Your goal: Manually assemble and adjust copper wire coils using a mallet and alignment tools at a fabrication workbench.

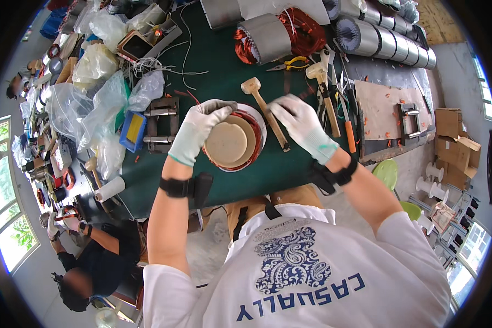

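Note:
In front of me on the green tabletop stands a round white-rimmed dish point(264, 129) with a ring of reddish copper wire point(250, 162) in it. Inside the ring lie round beige discs or cups point(226, 145), one overlapping another. My left hand point(201, 127), in a white glove with dark fingertips, is pinched at the ring's far left edge; a thin red wire end rises beside it. What its fingers grip is hidden. My right hand point(300, 121), gloved alike, is closed at the fingertips right of the dish, close to a pale-headed mallet point(274, 121). Anything in that pinch is too small to tell.
Another mallet point(331, 112), yellow-handled pliers point(296, 64) and scissors point(341, 87) lie at the right. Beyond sits a metal stator core point(268, 41) with red windings. Plastic bags point(101, 104) and a blue box point(132, 131) crowd the left. Another person point(101, 254) works at lower left.

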`<action>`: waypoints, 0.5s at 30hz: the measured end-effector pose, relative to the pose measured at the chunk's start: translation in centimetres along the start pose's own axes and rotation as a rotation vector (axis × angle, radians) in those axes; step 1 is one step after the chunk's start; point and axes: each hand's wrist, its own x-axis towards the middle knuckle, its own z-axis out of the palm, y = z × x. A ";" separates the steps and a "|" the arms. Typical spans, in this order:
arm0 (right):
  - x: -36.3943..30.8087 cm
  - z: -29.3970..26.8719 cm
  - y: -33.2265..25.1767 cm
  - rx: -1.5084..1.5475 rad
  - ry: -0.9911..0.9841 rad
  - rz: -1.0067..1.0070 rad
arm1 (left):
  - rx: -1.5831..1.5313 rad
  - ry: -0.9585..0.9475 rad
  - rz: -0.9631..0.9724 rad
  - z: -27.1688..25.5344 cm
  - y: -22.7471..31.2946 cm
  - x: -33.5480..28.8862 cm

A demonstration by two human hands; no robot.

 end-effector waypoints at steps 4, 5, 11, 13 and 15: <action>-1.9 -4.2 -4.9 0.503 -0.118 0.264 | 0.336 -0.113 0.160 4.9 5.4 -2.1; -1.3 -4.6 -6.4 0.484 -0.102 0.156 | 0.463 -0.133 0.328 6.7 5.9 -2.2; 0.8 -7.7 -6.7 0.857 0.211 0.122 | 0.799 -0.142 0.461 8.3 4.6 -3.9; 0.1 -8.0 -3.2 0.854 0.317 0.294 | 0.366 0.109 0.306 8.1 7.4 -7.5; -2.6 -7.2 2.6 0.637 0.333 0.414 | 0.317 0.272 0.183 6.5 8.9 -10.7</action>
